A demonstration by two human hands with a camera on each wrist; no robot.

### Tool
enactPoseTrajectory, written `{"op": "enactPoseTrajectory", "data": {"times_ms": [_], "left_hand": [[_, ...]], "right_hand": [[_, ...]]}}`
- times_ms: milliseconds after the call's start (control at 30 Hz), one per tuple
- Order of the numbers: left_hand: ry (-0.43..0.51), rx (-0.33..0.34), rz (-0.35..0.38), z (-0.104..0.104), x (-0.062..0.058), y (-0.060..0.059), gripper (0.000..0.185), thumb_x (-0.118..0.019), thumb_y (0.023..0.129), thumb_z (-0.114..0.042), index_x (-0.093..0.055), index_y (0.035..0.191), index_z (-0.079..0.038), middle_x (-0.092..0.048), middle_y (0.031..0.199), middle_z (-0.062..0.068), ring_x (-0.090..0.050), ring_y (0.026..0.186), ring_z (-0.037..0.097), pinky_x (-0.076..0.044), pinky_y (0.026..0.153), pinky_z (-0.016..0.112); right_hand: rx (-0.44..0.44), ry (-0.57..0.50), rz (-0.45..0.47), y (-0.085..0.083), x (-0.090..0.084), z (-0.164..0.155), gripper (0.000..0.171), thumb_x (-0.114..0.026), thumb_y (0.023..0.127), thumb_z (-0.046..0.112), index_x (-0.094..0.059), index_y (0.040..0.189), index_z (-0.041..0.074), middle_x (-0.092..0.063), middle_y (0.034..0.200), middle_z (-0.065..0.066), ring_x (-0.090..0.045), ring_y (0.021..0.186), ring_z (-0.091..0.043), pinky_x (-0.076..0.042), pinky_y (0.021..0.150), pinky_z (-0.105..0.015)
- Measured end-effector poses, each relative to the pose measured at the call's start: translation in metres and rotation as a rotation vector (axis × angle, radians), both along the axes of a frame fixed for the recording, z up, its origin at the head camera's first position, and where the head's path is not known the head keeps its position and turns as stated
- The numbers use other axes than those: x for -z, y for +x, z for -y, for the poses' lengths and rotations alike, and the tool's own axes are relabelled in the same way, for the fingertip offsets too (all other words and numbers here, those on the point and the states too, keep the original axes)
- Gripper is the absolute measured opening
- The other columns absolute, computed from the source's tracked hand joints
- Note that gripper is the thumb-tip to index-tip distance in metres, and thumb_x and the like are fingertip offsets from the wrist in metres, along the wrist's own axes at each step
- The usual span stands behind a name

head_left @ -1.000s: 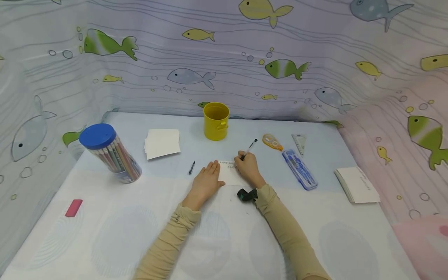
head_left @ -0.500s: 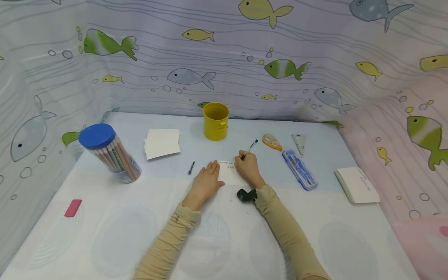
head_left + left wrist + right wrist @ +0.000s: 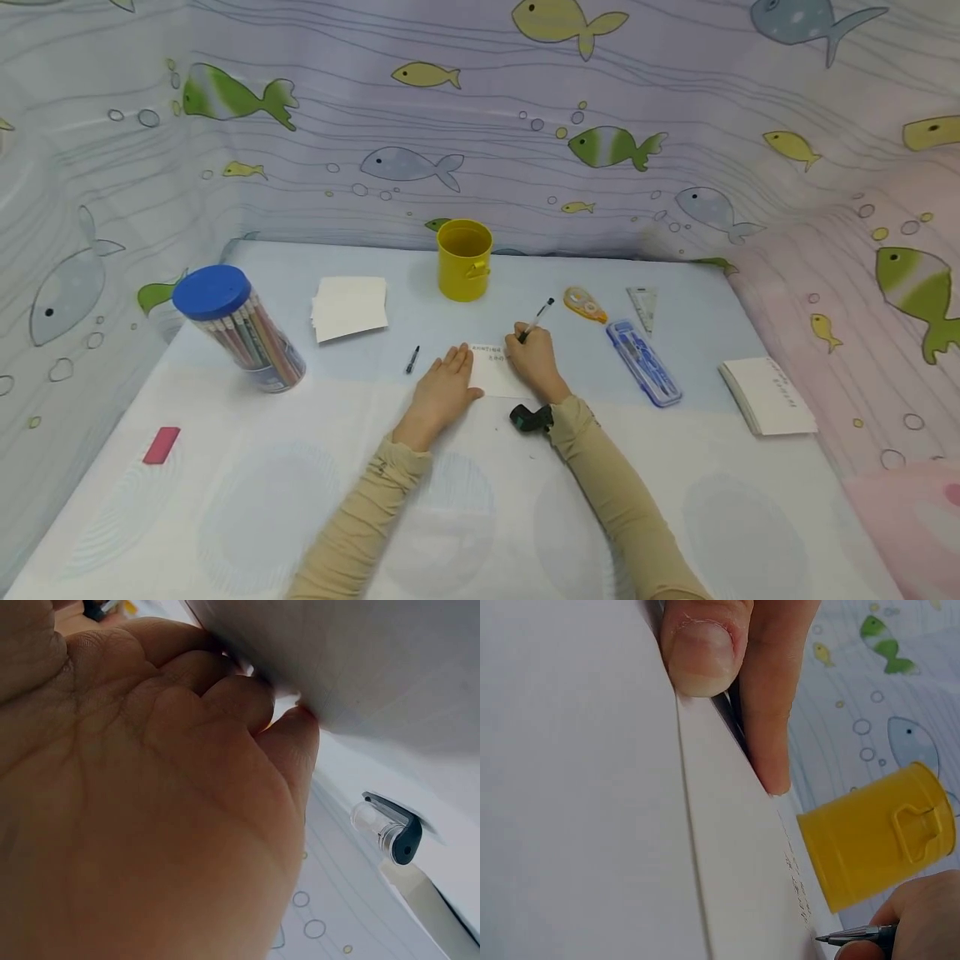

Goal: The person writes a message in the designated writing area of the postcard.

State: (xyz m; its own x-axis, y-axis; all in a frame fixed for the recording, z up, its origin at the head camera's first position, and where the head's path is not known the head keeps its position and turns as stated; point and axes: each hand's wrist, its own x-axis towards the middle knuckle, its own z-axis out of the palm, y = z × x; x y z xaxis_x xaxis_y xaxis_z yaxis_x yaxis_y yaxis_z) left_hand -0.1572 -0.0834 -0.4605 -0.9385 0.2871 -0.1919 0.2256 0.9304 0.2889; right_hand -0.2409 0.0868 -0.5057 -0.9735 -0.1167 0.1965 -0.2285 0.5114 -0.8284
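Note:
A white card [image 3: 495, 379] with handwritten lines lies in the middle of the table. My left hand [image 3: 441, 390] rests flat on its left part, fingers straight; the right wrist view shows that hand's thumb [image 3: 705, 656] pressing near the card's edge. My right hand [image 3: 534, 362] pinches a clear-barrelled pen [image 3: 542, 310] tilted up to the right. In the right wrist view, the pen's metal tip is right at the writing. Left of my left hand lies a pen cap [image 3: 412, 359], seen in the left wrist view as clear with a dark clip.
Behind the card stand a yellow bucket [image 3: 463, 271] and a stack of blank cards [image 3: 350, 308]. At left are a pencil jar [image 3: 255, 342] and red eraser [image 3: 161, 446]. Rightward lie correction tape [image 3: 585, 305], a set square [image 3: 643, 307], a blue case [image 3: 643, 363] and written cards [image 3: 771, 396].
My right hand and the pen have shifted very slightly to the right along the card. The left hand stays in place on it.

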Motion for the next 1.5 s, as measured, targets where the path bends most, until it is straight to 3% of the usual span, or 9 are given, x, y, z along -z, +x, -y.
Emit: {"op": "enactPoseTrajectory", "data": {"times_ms": [333, 867, 1500], "left_hand": [[-0.008, 0.004, 0.006, -0.0006, -0.0016, -0.0008, 0.071, -0.054, 0.097, -0.038, -0.03, 0.149, 0.004, -0.023, 0.159, 0.018, -0.022, 0.149, 0.032, -0.021, 0.123, 0.046], [-0.016, 0.016, 0.002, -0.0015, -0.0015, 0.001, 0.071, -0.054, 0.097, -0.038, -0.03, 0.149, 0.004, -0.024, 0.159, 0.018, -0.023, 0.149, 0.031, -0.022, 0.122, 0.046], [-0.02, 0.009, -0.001, -0.0012, -0.0004, 0.0008, 0.071, -0.053, 0.097, -0.039, -0.03, 0.149, 0.003, -0.024, 0.16, 0.016, -0.022, 0.149, 0.03, -0.022, 0.122, 0.045]], "right_hand": [[-0.016, 0.03, 0.013, -0.0007, -0.0002, -0.0012, 0.039, -0.049, 0.086, 0.004, -0.028, 0.055, 0.015, -0.02, 0.048, 0.008, -0.013, 0.045, -0.007, -0.013, 0.042, -0.019], [-0.012, -0.027, 0.026, 0.0018, -0.0017, -0.0024, 0.042, -0.05, 0.086, 0.002, -0.028, 0.053, 0.014, -0.019, 0.046, 0.008, -0.013, 0.044, -0.007, -0.014, 0.042, -0.018], [-0.036, 0.028, 0.015, 0.0008, -0.0027, -0.0031, 0.04, -0.05, 0.085, 0.005, -0.026, 0.055, 0.015, -0.017, 0.05, 0.007, -0.011, 0.047, -0.008, -0.012, 0.045, -0.02]]}}
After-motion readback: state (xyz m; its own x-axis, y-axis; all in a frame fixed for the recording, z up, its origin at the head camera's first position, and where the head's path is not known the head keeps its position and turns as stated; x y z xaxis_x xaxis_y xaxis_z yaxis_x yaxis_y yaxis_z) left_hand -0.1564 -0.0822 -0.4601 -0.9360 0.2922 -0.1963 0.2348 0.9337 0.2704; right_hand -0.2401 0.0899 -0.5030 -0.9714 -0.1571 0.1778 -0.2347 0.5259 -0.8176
